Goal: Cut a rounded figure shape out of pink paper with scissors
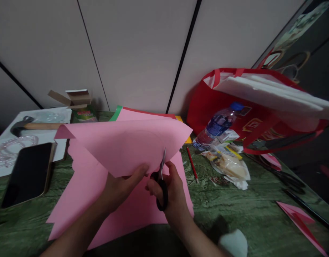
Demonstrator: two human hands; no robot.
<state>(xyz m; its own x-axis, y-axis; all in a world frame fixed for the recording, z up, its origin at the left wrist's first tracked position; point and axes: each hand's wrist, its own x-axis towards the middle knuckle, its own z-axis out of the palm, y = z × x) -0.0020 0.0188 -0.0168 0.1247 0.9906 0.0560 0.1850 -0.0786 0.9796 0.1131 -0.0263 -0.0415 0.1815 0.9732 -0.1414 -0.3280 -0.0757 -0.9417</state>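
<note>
Likely was snipping pink paper point(121, 142)
Pinched it with left hand point(123, 187), gripped black-handled scissors point(160, 175) in right hand point(175, 191); likely needed steady snips

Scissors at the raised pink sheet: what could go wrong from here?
The left hand holds the raised pink sheet close to the scissors, so a slip might nick that hand. The sheet bends, so the cut could wander. Lower pink paper lies underneath and might get snipped too.

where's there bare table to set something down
Bare green tabletop lies between the pink sheets and folded pink paper, nearer than the plastic packet; a smaller strip separates the phone from those sheets. Crowded: around the bottle and hammer.
</note>
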